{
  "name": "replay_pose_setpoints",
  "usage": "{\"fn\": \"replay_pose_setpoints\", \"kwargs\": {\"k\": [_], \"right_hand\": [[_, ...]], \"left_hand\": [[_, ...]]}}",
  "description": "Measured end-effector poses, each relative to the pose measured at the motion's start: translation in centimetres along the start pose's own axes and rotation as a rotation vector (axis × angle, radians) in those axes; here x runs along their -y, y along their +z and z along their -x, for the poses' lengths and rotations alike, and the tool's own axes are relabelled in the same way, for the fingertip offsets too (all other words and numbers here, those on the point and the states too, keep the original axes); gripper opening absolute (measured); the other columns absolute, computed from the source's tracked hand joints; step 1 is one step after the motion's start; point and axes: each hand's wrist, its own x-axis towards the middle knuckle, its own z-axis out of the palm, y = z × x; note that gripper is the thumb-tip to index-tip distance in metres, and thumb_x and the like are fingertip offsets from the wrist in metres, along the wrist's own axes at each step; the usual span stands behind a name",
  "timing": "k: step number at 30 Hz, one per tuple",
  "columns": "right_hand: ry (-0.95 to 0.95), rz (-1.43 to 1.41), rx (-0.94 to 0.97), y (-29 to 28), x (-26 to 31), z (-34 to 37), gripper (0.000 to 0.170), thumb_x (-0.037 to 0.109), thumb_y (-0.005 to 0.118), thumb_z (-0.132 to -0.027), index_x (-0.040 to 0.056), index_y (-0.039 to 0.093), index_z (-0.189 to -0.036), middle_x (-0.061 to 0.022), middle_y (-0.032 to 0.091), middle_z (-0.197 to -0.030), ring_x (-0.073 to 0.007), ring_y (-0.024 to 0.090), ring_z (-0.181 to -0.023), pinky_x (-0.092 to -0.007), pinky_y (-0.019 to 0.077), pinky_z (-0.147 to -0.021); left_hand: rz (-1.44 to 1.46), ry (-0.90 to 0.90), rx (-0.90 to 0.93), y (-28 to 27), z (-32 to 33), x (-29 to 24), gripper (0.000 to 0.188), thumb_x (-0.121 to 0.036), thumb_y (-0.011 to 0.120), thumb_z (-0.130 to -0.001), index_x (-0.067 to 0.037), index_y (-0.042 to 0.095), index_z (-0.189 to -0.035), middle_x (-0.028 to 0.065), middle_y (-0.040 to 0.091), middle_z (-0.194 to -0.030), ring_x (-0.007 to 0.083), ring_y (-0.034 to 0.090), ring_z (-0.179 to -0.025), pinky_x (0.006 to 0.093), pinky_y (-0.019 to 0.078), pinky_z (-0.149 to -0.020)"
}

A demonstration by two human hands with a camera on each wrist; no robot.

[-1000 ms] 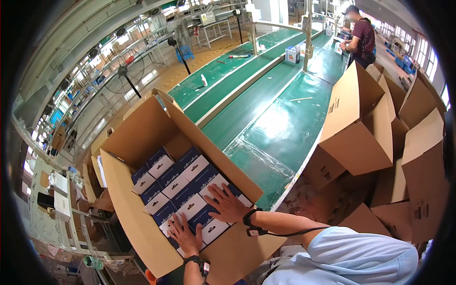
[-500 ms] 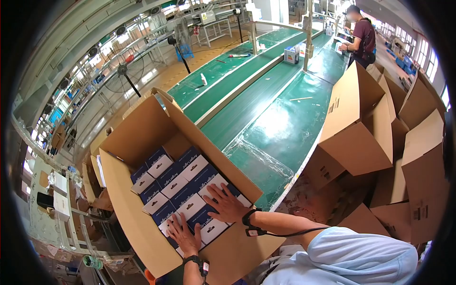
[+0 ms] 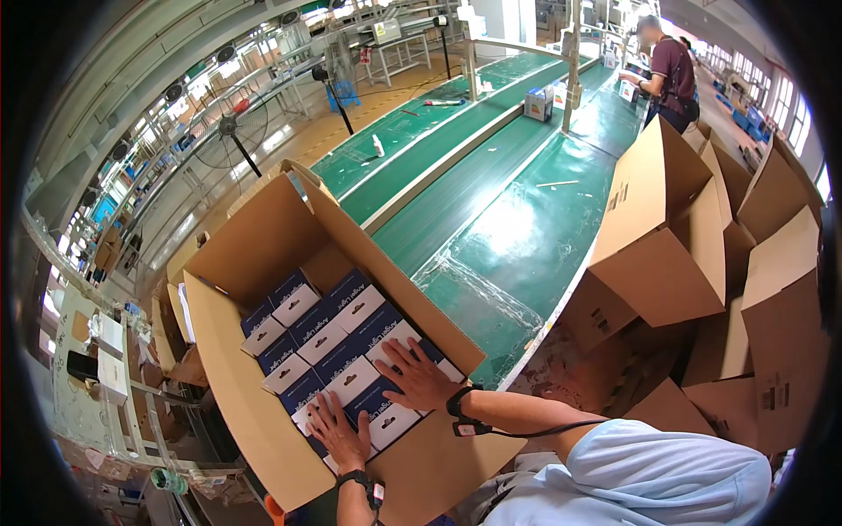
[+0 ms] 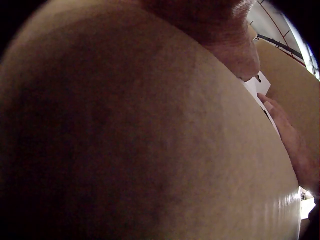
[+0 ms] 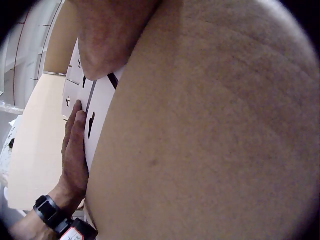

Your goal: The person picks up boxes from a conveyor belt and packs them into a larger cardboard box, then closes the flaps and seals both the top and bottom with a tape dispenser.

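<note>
An uncovered cardboard carton [image 3: 263, 228] holds several rows of small blue-and-white boxes [image 3: 353, 379] with hanger-hole tabs. My left hand [image 3: 340, 436] lies flat with spread fingers on the near-left boxes. Beside it my right hand [image 3: 417, 377] rests on the boxes at the near right, fingers straight and apart. Both palms face down and hold nothing. Cardboard fills most of the left wrist view, with the right hand [image 4: 287, 135] at its edge. In the right wrist view the left hand [image 5: 74, 155] lies along the white box faces [image 5: 92, 122].
A green conveyor table [image 3: 491, 219] runs away behind the carton, with a small printed box [image 3: 538, 103] farther along it. Empty cartons [image 3: 658, 237] are piled at the right. A person in a dark red shirt [image 3: 672, 70] stands at the far end. A floor fan [image 3: 230, 127] is at the left.
Both hands stay on the boxes with hardly any movement. The far person has shifted slightly and stands more upright.
</note>
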Motion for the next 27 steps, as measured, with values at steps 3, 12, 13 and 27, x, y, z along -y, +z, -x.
{"fn": "replay_pose_setpoints", "kwargs": {"k": [3, 12, 13, 27], "right_hand": [[-0.004, 0.0, -0.014, 0.12, -0.06, 0.03, 0.07, 0.054, 0.056, -0.105, 0.0058, 0.052, -0.155, -0.0259, 0.034, -0.168, -0.0394, 0.024, -0.16, -0.0608, 0.0119, -0.131], [-0.002, 0.018, -0.004, 0.05, 0.01, -0.01, 0.07, 0.055, 0.054, -0.105, 0.0061, 0.052, -0.155, -0.0258, 0.034, -0.168, -0.0397, 0.025, -0.16, -0.0605, 0.0112, -0.131], [-0.001, 0.02, 0.0, 0.02, 0.02, -0.02, 0.07, 0.055, 0.054, -0.105, 0.0062, 0.052, -0.155, -0.0257, 0.034, -0.169, -0.0397, 0.025, -0.16, -0.0604, 0.011, -0.131], [0.006, 0.033, 0.022, -0.53, 0.23, -0.05, 0.07, 0.055, 0.052, -0.106, 0.0069, 0.051, -0.157, -0.0248, 0.034, -0.169, -0.0391, 0.024, -0.16, -0.06, 0.0113, -0.132]], "left_hand": [[0.0, -0.002, 0.003, 0.0, -0.01, -0.01, 0.087, -0.046, 0.069, -0.096, -0.013, 0.034, -0.168, 0.0161, 0.023, -0.177, 0.0445, 0.014, -0.163, 0.0659, 0.0076, -0.129], [0.013, 0.001, -0.008, 0.21, 0.04, 0.18, 0.086, -0.044, 0.07, -0.095, -0.014, 0.036, -0.168, 0.0156, 0.024, -0.177, 0.0446, 0.014, -0.163, 0.0658, 0.0077, -0.129], [0.015, 0.003, -0.011, 0.23, 0.05, 0.21, 0.085, -0.044, 0.07, -0.095, -0.014, 0.036, -0.167, 0.0155, 0.024, -0.177, 0.0446, 0.014, -0.163, 0.0659, 0.0077, -0.129], [0.03, 0.0, -0.015, 0.04, 0.03, 0.09, 0.084, -0.045, 0.069, -0.097, -0.015, 0.036, -0.167, 0.0153, 0.024, -0.177, 0.044, 0.015, -0.163, 0.0673, 0.0077, -0.128]]}}
